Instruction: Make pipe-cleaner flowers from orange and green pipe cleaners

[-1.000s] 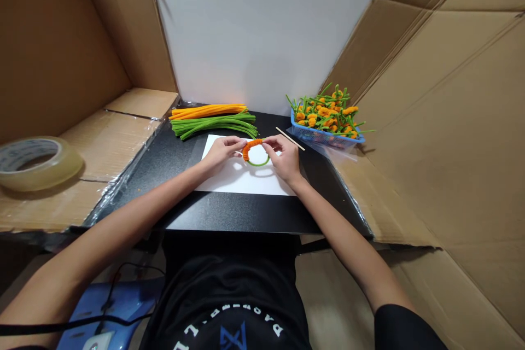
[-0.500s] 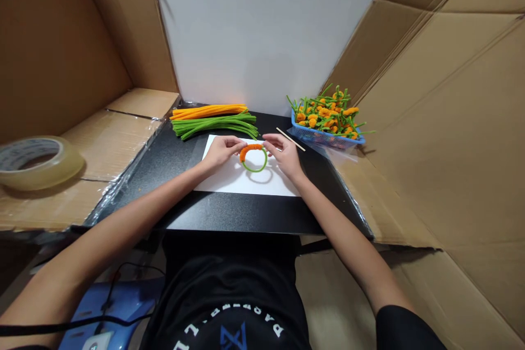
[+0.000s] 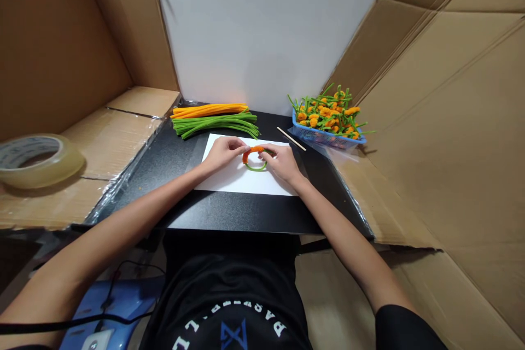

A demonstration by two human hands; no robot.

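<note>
Between my hands is a pipe cleaner ring [image 3: 256, 168], green along its lower part and wrapped with a thick orange coil at its upper left. My left hand [image 3: 225, 153] pinches the orange part with thumb and forefinger. On the other side, my right hand [image 3: 283, 161] has its fingers closed on the ring's upper right, where they partly cover it. Both hands are over a white sheet of paper [image 3: 229, 183] lying on the black table [image 3: 246, 213].
Orange pipe cleaners [image 3: 209, 111] and green pipe cleaners [image 3: 213, 124] lie behind the paper. A thin wooden stick [image 3: 291, 139] rests at right, near a blue basket [image 3: 328, 136] of orange-and-green pieces. A tape roll [image 3: 69, 161] sits on cardboard at left.
My right hand has moved slightly left and down, its fingers now closer to the orange coil and covering more of the ring. The ring has shifted a little to the right.
</note>
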